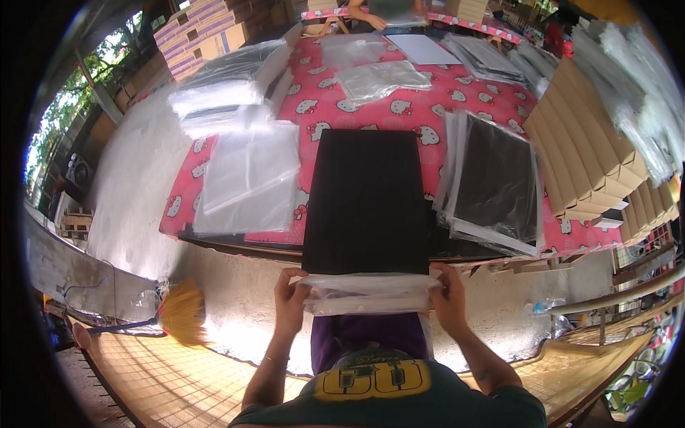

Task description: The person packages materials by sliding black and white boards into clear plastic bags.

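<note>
A flat black rectangular sheet or board [367, 196] lies on the pink patterned tablecloth, its near end reaching past the table's front edge. At that near end is a clear plastic bag [367, 296], bunched into a band across the sheet's width. My left hand [290, 294] pinches the bag's left corner, and my right hand [449, 291] pinches the right corner. Whether the sheet's end sits inside the bag's mouth I cannot tell. To the left lies a pile of clear plastic bags [250, 178]; to the right, a stack of black sheets in clear plastic [494, 185].
Tall stacks of wrapped packs [228, 82] stand at the far left, with printed cartons [203, 39] behind. Folded brown cardboard [585, 146] rises at the right. Across the table, another person's hand [374, 20] shows. A broom [182, 314] lies at the lower left.
</note>
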Motion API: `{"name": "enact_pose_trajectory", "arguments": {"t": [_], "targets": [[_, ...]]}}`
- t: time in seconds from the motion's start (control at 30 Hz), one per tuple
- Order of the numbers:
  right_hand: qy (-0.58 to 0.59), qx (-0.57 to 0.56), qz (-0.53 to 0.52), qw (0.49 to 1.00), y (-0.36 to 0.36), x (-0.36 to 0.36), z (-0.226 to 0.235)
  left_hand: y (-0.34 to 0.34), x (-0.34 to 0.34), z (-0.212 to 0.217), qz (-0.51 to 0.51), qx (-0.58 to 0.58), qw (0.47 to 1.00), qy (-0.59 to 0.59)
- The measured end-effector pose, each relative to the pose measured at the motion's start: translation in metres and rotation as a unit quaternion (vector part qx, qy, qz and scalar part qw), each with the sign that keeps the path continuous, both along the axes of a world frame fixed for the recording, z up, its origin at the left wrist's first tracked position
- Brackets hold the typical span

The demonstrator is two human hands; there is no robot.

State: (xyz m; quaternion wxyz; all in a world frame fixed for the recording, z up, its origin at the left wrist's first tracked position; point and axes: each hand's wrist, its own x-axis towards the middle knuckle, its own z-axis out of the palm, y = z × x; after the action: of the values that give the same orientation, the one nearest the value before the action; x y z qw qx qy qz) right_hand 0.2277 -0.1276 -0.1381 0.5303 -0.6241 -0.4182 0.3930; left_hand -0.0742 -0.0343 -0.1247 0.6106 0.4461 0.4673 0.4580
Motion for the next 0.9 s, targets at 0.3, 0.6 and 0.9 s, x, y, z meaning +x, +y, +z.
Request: {"name": "enact_pose_trajectory", "arguments": {"t": [0.3, 0.6, 0.9], "targets": [[-0.045, 0.021, -0.078, 0.996, -0.002, -0.027, -0.009, -0.001, 0.004, -0.006, 0.042, 0.094, 0.98, 0.169], [0.094, 0.076, -0.054, 0.991, -0.003, 0.031, -0.008, -0.002, -0.001, 0.01, -0.005, 0.1, 0.991, -0.093], [0.355, 0.352, 0.201, 0.843, 0.033, 0.043, 0.175, 0.047, -0.025, 0.133, -0.079, 0.241, 0.874, -0.415]]}}
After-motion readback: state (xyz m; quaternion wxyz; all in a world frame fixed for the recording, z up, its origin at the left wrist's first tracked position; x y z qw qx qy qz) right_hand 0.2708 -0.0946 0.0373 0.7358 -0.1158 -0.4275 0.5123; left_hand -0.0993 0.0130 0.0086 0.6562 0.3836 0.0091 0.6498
